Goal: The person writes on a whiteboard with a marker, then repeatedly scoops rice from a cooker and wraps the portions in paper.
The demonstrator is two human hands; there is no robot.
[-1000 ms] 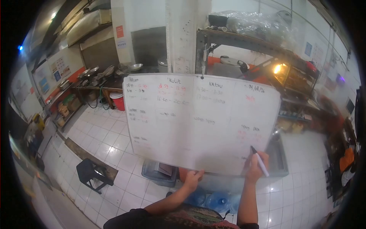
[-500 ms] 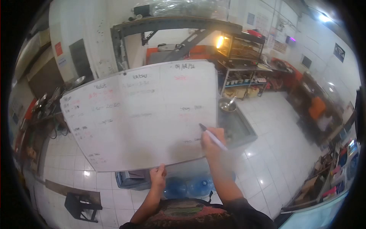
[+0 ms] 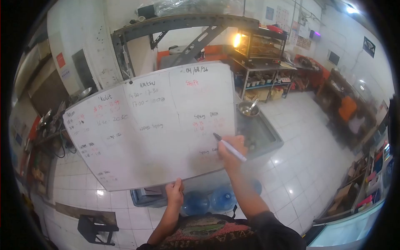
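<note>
A large whiteboard [image 3: 162,154] with black and red handwriting in columns is tilted in front of me. My left hand [image 3: 175,192] grips its bottom edge, thumb up on the front and the other fingers curled below. In my right hand [image 3: 229,161] is a marker [image 3: 232,149] with a white barrel and a dark tip. The tip sits at the lower right part of the board, just below some red figures under a black heading. The hand covers part of the writing beneath it.
Big blue water bottles [image 3: 223,198] and a grey-blue bin [image 3: 146,198] stand under the board. A black stool [image 3: 96,228] is at lower left. Right of the board is a metal sink [image 3: 268,139] with a pan [image 3: 249,109]; a lit display warmer [image 3: 260,46] stands behind.
The view has shifted slightly, and the board's writing now looks sharper. My right hand with the marker has moved a little left on the board; the left hand keeps its grip.
</note>
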